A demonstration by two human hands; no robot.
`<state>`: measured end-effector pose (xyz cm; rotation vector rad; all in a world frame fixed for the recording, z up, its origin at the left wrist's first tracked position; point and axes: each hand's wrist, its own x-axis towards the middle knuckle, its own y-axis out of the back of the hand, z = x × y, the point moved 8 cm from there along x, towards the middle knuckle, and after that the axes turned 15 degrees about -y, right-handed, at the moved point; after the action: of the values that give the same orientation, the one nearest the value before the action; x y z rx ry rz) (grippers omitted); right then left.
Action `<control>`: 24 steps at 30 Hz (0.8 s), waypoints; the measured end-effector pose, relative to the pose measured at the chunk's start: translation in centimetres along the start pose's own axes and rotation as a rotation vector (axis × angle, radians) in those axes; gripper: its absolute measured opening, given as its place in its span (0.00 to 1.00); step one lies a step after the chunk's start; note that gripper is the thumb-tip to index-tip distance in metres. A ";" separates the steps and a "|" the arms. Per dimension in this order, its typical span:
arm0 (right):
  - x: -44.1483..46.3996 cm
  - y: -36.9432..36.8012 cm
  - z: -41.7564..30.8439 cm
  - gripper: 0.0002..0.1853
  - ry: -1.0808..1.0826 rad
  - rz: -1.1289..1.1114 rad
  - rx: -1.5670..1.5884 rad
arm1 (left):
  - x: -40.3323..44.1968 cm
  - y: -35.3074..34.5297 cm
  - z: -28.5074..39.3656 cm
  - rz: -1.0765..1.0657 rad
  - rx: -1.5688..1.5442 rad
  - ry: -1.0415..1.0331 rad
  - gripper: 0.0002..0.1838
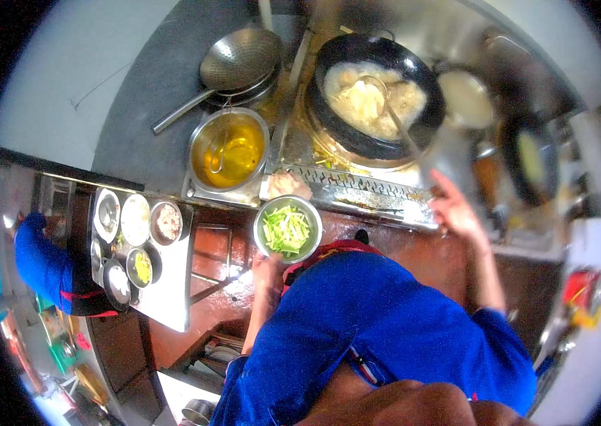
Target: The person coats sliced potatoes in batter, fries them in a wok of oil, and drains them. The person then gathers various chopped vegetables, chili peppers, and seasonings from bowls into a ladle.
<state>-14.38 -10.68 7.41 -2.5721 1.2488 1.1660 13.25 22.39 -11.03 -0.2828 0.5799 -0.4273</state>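
My left hand (267, 272) grips the rim of a metal bowl (257, 228) filled with cut green vegetable pieces (287, 230). The bowl is held in front of the stove edge. On the stove sits a black wok (424, 122) with pale, bubbling liquid and light-coloured pieces. A ladle (401, 129) rests in the wok, its bowl among the pale food. Its handle runs down to my right hand (454, 207), which is closed around the handle's end with the index finger stretched along it.
A pot of yellow oil (196, 153) stands left of the wok, with a perforated strainer (241, 58) behind it. Pinkish food (289, 185) lies by the stove edge. A side table (162, 302) holds several bowls; another person in a blue sleeve (41, 266) is beside it. A second pan (530, 160) is at right.
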 end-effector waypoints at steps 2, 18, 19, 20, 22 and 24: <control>-0.5 1.4 -0.2 0.36 0.123 0.060 -0.253 | -0.2 -0.1 -0.1 0.037 -0.001 0.002 0.19; 2.1 3.0 -2.5 0.38 0.217 0.326 -0.894 | 0.3 0.0 -0.4 -0.021 0.005 -0.012 0.19; 3.0 2.8 -2.8 0.37 0.199 0.342 -0.846 | 0.5 0.4 -0.5 -0.028 0.054 -0.011 0.19; 4.4 2.7 -2.8 0.37 0.184 0.355 -0.797 | 0.6 0.7 -0.4 -0.032 0.102 -0.012 0.19; 7.6 3.3 -2.1 0.35 0.301 0.405 -0.674 | 0.1 -0.3 0.3 -0.049 0.004 -0.003 0.19; 8.0 3.8 -2.5 0.35 0.389 0.442 -0.551 | -0.3 -0.5 0.6 -0.052 -0.053 -0.007 0.19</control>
<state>-12.40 -19.40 4.98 -3.1377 1.8833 1.2593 13.18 22.16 -10.25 -0.3509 0.5781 -0.4616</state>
